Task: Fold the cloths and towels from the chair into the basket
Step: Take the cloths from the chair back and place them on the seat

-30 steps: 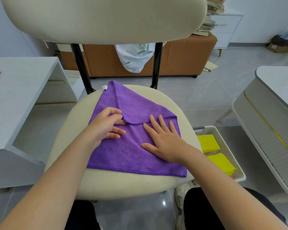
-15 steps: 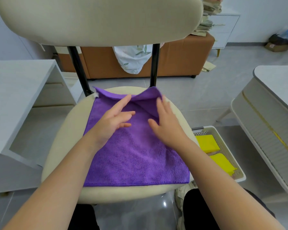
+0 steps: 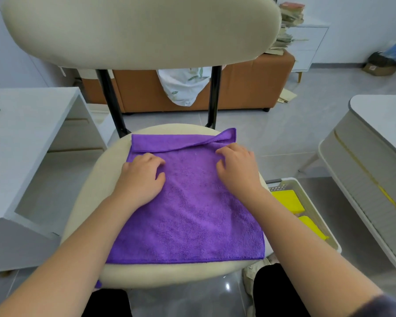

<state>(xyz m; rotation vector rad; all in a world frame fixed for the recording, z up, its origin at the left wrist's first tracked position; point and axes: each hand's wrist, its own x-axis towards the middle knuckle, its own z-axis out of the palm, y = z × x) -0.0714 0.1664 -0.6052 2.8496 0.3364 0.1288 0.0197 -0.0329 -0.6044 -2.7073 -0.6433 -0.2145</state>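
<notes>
A purple cloth (image 3: 188,216) lies spread on the cream chair seat (image 3: 89,202), and a narrow strip along its far edge is turned over toward me. My left hand (image 3: 143,179) rests on the cloth near its far left corner with the fingers curled into the fabric. Just below the turned strip, at the far right corner, my right hand (image 3: 237,170) has its fingers bent onto the cloth. A white basket (image 3: 329,239) stands on the floor to the right of the seat, holding two folded yellow cloths (image 3: 288,200).
The chair's cream backrest (image 3: 142,30) fills the top of the view. A white desk (image 3: 28,124) stands to the left and a white table (image 3: 380,124) to the right. Behind the chair, a patterned white cloth (image 3: 184,85) hangs over a brown bench (image 3: 245,88).
The large triangular flap folded toward me has been opened back out. Both hands moved from the cloth's middle to its far corners, and the cloth now lies almost fully spread.
</notes>
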